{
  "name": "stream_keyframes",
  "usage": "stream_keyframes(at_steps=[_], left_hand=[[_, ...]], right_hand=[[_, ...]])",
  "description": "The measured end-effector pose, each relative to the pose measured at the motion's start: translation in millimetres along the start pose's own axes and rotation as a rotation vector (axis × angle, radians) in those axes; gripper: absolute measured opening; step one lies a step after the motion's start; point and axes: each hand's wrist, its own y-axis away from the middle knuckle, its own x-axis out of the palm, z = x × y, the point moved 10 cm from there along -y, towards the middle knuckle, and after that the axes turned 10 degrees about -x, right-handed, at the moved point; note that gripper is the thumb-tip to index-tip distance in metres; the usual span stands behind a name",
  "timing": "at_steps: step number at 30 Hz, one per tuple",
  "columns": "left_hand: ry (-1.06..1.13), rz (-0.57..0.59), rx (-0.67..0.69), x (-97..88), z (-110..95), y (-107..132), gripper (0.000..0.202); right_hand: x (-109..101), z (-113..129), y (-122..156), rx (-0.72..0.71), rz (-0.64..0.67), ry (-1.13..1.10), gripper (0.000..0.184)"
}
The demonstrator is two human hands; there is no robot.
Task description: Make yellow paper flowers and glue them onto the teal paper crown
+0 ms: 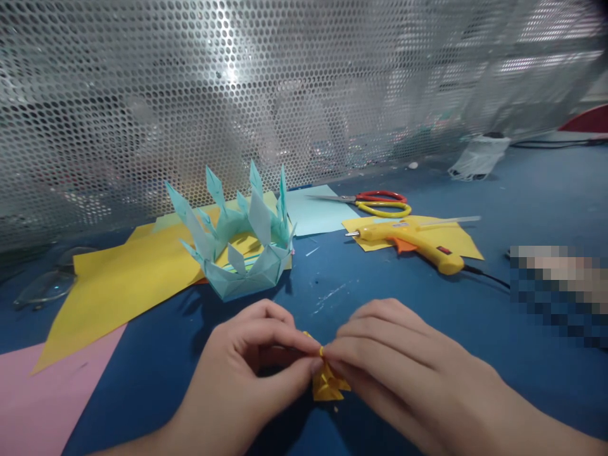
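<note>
Low in the middle of the view, a small folded yellow paper piece (pixel 327 385) sits between my two hands. My left hand (pixel 256 367) pinches it from the left with thumb and forefinger. From the right, the fingertips of my right hand (pixel 403 367) press against its upper part. Most of the piece's top is hidden by the fingers, while its flared lower end shows below them. Beyond my left hand stands a light-blue folded paper crown (pixel 256 273) with several pointed tips.
A yellow glue gun (pixel 418 244) lies on yellow paper at the right, with red-and-yellow scissors (pixel 384 204) behind it. Yellow sheets (pixel 128 282), a pink sheet (pixel 57 392) and glasses (pixel 47 288) are at the left. A perforated metal panel (pixel 285 95) rises behind the blue table (pixel 536 209).
</note>
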Motion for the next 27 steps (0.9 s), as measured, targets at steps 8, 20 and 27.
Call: stream_keyframes(at_steps=[8,20,27], left_hand=[[-0.106,-0.033,-0.027,-2.7,1,-1,0.001],[0.115,-0.149,-0.173,-19.1,12,-10,0.030],[0.196,-0.099,-0.172,-16.8,15,-7,0.016]], right_hand=[[7,4,-2,-0.031,0.078,0.123,0.037],[-18,-6,0,0.041,-0.119,0.031,0.014],[2,-40,13,0.412,-0.087,-0.169,0.039]])
